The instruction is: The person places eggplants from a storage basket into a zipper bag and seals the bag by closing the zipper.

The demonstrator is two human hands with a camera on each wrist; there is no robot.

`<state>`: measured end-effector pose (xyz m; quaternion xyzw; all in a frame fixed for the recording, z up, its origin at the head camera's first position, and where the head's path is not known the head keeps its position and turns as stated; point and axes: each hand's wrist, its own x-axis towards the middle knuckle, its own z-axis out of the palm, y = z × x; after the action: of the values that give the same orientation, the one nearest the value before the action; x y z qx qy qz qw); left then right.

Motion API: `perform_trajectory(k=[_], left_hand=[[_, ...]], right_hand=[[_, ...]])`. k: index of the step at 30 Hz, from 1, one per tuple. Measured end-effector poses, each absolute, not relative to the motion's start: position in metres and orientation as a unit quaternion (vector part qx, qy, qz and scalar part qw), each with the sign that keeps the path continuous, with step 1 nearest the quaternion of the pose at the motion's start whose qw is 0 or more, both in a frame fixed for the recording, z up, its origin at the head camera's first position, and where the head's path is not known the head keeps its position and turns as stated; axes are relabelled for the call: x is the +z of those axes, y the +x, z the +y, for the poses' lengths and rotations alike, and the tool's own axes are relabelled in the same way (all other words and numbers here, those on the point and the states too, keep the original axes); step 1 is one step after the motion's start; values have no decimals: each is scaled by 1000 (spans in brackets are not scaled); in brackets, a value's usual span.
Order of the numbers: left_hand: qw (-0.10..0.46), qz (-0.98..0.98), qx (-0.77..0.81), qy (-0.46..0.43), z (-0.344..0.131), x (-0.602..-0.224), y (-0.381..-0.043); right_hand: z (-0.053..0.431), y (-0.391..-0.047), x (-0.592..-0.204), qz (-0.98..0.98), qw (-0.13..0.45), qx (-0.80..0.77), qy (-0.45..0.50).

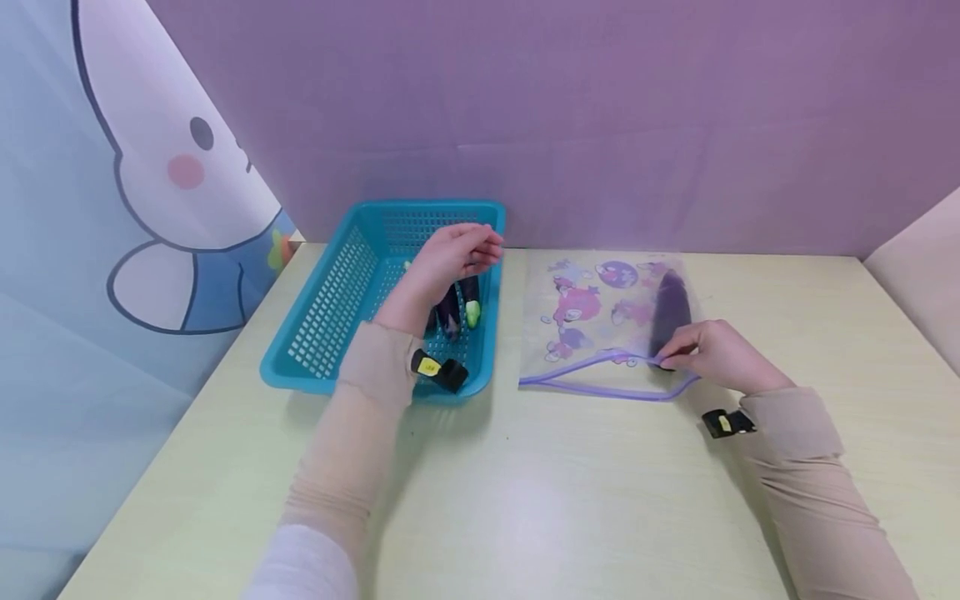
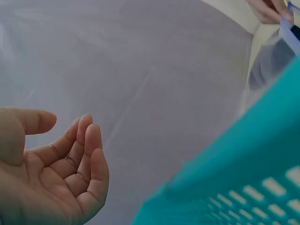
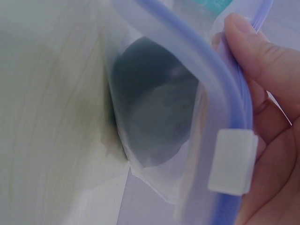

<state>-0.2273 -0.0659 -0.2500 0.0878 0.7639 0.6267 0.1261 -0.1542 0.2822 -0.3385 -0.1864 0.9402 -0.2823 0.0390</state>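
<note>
My right hand (image 1: 701, 354) pinches the purple upper edge of a clear zip bag (image 1: 577, 329) printed with cartoon figures. The bag lies on the table with its mouth parted, and a white slider (image 3: 233, 161) shows on the edge in the right wrist view. Inside, at its right side, is a dark eggplant (image 1: 671, 312). Over the teal basket (image 1: 318, 383) hovers my left hand (image 1: 453, 258), empty, its fingers loosely bent and thumb apart in the left wrist view. Several dark eggplants (image 1: 448, 315) lie in the basket, partly hidden by that hand and wrist.
The basket stands on a pale wooden table (image 1: 525, 500), left of the bag. Behind the table hangs a purple cloth (image 1: 562, 125). A blue curtain with a cartoon figure (image 1: 172, 192) hangs on the left. Each wrist wears a black strap.
</note>
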Motion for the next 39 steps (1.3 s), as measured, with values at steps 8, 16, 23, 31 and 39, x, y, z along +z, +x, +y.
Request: perform_trajectory(k=[8,16,23,31,39], left_hand=[[137,776,613,63,-74,-258,-241],[138,775,616,21,-82,-266,-253],[138,782,608,0,-83,-266,-257],[145,794,590,-36,-97,-272,-271],[143,803,571,-97,-119,-282,-283]], right_hand=[[283,-154,-339,942,39,-279,-180],[283,-153,-339,939,42,-287,-184],[283,-152,-340,939,37,-286,-187],[283,-153,-340,939,36,-285,-192],[282,-154,-340,936,39,-292,-194]])
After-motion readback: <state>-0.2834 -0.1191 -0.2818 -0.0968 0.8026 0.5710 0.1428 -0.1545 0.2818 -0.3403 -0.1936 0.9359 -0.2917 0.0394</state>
